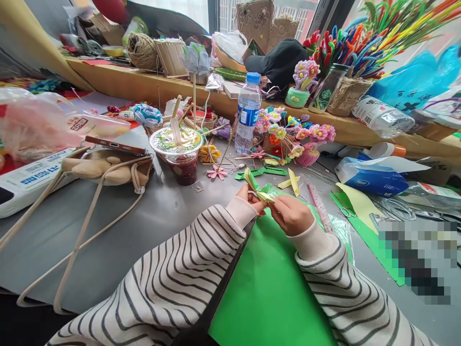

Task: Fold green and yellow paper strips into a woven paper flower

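Fanning out in narrow pleats, the small yellow accordion-folded paper piece (256, 187) spreads to either side of a pinched middle, one wing rising up-left, the other lying flat toward the right. It sits above the bright green paper sheet (266, 283) on the grey worktop (173, 211). The left hand (250, 198) has its grip clamped on the paper's centre from the left; the right hand (291, 215) closes its fingertips on the flat wing, both hands almost touching.
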`<state>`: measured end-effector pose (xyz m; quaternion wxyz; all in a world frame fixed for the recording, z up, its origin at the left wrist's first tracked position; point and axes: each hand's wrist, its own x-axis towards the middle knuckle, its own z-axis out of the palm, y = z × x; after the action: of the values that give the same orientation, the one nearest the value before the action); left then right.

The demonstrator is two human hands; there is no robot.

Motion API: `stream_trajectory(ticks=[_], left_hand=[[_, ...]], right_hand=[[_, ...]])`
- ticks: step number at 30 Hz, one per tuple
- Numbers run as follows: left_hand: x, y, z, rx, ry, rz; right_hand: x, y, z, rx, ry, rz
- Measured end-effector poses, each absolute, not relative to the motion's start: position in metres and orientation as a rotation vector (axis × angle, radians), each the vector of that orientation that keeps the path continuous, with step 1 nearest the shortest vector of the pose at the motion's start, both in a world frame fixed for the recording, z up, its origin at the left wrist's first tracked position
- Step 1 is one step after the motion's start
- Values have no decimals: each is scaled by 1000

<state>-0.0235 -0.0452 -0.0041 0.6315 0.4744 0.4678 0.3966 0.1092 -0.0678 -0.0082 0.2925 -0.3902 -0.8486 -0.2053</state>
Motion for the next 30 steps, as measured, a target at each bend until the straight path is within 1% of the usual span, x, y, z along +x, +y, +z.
stream_trajectory(ticks=[8,15,23,30], left_hand=[[-24,-45,-12,1129,1016,907],[-21,-50,4,1062,1054,950],[-21,-50,1,1039,1056,923],[-20,-52,8,1077,1066,959]], right_hand=[[111,-68,-6,-974,-2324,-607],[104,-74,-3,-1089,-2109,-649],[106,-73,-2,-1001,-2204,-581],[105,-74,-8,-1108,-2020,-389]])
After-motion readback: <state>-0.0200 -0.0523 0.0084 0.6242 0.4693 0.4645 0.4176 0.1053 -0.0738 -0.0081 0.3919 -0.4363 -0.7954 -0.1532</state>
